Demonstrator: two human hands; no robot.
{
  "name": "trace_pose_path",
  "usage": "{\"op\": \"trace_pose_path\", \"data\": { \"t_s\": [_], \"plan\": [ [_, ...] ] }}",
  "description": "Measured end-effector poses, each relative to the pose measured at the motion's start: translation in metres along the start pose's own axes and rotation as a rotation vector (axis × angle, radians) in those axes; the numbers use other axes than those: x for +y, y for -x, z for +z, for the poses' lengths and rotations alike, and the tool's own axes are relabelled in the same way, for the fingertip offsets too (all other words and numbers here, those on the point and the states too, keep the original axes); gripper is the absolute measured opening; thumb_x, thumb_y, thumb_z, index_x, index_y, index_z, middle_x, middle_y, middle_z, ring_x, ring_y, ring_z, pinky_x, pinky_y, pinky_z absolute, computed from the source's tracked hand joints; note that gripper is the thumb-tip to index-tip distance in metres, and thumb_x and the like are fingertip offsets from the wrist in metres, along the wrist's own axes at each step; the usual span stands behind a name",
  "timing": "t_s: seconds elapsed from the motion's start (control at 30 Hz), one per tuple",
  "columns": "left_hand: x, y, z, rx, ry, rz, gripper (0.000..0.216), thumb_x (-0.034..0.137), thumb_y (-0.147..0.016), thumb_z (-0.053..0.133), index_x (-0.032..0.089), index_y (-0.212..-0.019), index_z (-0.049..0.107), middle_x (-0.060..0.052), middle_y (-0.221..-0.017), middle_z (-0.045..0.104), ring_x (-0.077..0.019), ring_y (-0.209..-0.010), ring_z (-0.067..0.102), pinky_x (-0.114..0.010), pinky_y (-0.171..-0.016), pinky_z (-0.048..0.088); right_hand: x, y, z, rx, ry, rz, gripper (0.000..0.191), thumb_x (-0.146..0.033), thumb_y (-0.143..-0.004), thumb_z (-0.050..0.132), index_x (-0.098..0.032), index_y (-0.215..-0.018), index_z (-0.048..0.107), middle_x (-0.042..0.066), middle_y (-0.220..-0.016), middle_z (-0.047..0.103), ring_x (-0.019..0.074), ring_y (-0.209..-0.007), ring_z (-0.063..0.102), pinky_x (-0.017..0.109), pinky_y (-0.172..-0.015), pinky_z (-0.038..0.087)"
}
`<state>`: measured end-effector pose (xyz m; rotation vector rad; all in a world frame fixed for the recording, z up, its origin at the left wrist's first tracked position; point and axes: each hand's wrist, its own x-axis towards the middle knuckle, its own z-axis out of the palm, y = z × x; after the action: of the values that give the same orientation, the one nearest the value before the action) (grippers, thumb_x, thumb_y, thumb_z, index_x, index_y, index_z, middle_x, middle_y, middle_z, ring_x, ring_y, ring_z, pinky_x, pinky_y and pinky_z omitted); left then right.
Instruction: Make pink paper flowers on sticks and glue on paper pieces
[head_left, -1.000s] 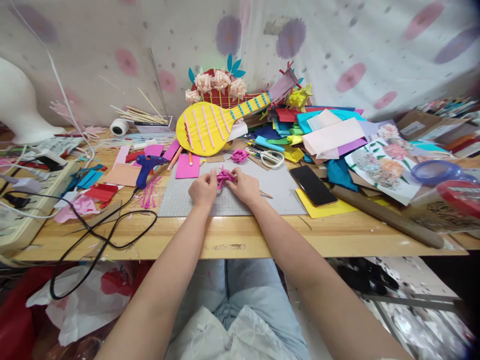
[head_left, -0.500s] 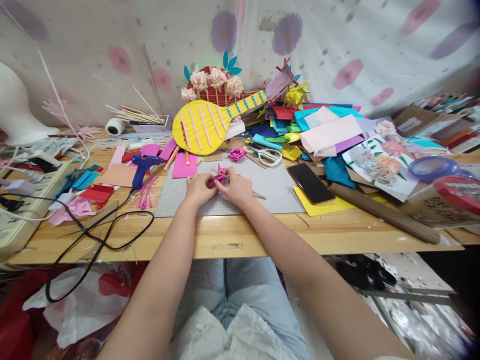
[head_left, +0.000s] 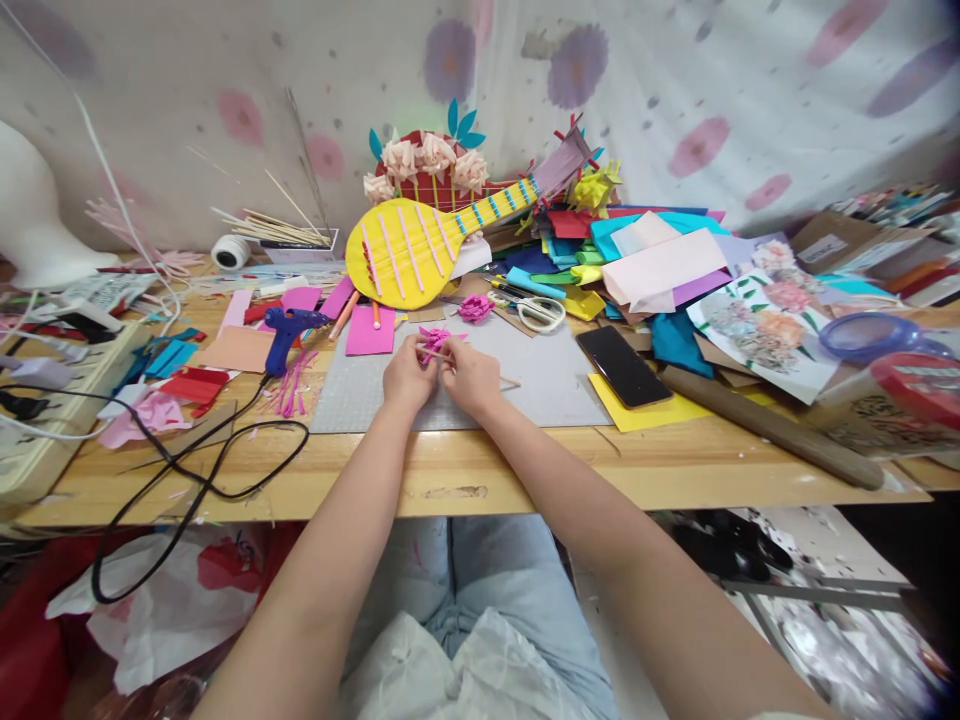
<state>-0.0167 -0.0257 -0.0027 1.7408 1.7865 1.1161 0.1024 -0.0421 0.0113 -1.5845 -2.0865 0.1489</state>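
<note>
My left hand (head_left: pixel 407 376) and my right hand (head_left: pixel 469 378) meet over the grey cutting mat (head_left: pixel 547 380) on the wooden table. Both pinch a small pink paper flower (head_left: pixel 433 340) fixed on a thin wooden stick (head_left: pixel 507 382), which pokes out to the right past my right hand. The fingers of both hands are closed round the flower and stick. A second pink paper flower (head_left: pixel 475 308) lies on the mat just beyond.
A blue glue gun (head_left: pixel 289 331) with a black cable (head_left: pixel 187 470) lies at left. White-handled scissors (head_left: pixel 537 312) and a black phone (head_left: pixel 619 366) lie at right. A yellow paper guitar (head_left: pixel 420 250) leans behind, beside a heap of coloured paper (head_left: pixel 652 265). A wooden rolling pin (head_left: pixel 772 428) lies far right.
The hands have drawn slightly toward me and to the left with the pink flower, turning it. The flower looks more tightly bunched than a second ago.
</note>
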Motion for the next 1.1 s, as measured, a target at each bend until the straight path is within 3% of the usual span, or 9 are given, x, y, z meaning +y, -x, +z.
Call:
{"op": "trace_pose_path", "data": {
  "t_s": [0.13,0.3,0.5,0.77,1.1],
  "plan": [
    [-0.001,0.001,0.006,-0.007,0.088,0.015,0.032,0.021,-0.069,0.059,0.025,-0.101,0.053,0.000,-0.075,0.061,-0.0156,-0.062,0.056,-0.026,-0.057,0.037,-0.005,0.002,0.004,0.006,-0.084,-0.099,0.032,-0.020,-0.079,0.039,-0.022,-0.109,0.050,0.003,-0.109,0.061,0.0161,-0.096,0.056,0.026,-0.075,0.041],
    [-0.001,0.003,0.005,0.040,0.028,0.084,0.032,0.018,-0.068,0.058,0.024,-0.099,0.052,-0.001,-0.079,0.063,-0.0170,-0.070,0.059,-0.028,-0.064,0.040,0.012,-0.004,0.003,-0.029,-0.008,0.067,0.028,-0.026,-0.083,0.039,-0.026,-0.105,0.056,0.001,-0.097,0.066,0.0185,-0.087,0.060,0.030,-0.074,0.042],
    [0.001,0.004,0.008,-0.049,0.168,0.088,0.035,0.017,-0.066,0.057,0.022,-0.100,0.049,0.002,-0.071,0.059,-0.0136,-0.060,0.057,-0.026,-0.059,0.042,0.025,-0.006,0.003,0.006,-0.166,-0.043,0.029,-0.023,-0.080,0.044,-0.026,-0.104,0.059,-0.002,-0.104,0.066,0.0145,-0.095,0.059,0.027,-0.081,0.043],
    [-0.001,0.003,0.011,-0.167,0.448,0.033,0.042,0.012,-0.062,0.054,0.022,-0.101,0.041,0.003,-0.083,0.057,-0.0068,-0.050,0.055,-0.019,-0.046,0.042,0.028,-0.007,0.005,0.074,-0.308,-0.084,0.027,-0.020,-0.075,0.051,-0.027,-0.099,0.061,-0.004,-0.097,0.067,0.0157,-0.089,0.061,0.028,-0.078,0.045],
    [-0.004,0.001,0.014,-0.060,0.460,0.104,0.046,0.012,-0.064,0.056,0.021,-0.105,0.039,0.003,-0.079,0.054,-0.0061,-0.052,0.053,-0.020,-0.051,0.043,0.024,-0.007,-0.001,0.082,-0.345,-0.068,0.024,-0.020,-0.075,0.051,-0.025,-0.094,0.063,-0.003,-0.091,0.068,0.0157,-0.083,0.062,0.027,-0.074,0.045]
  ]
}}
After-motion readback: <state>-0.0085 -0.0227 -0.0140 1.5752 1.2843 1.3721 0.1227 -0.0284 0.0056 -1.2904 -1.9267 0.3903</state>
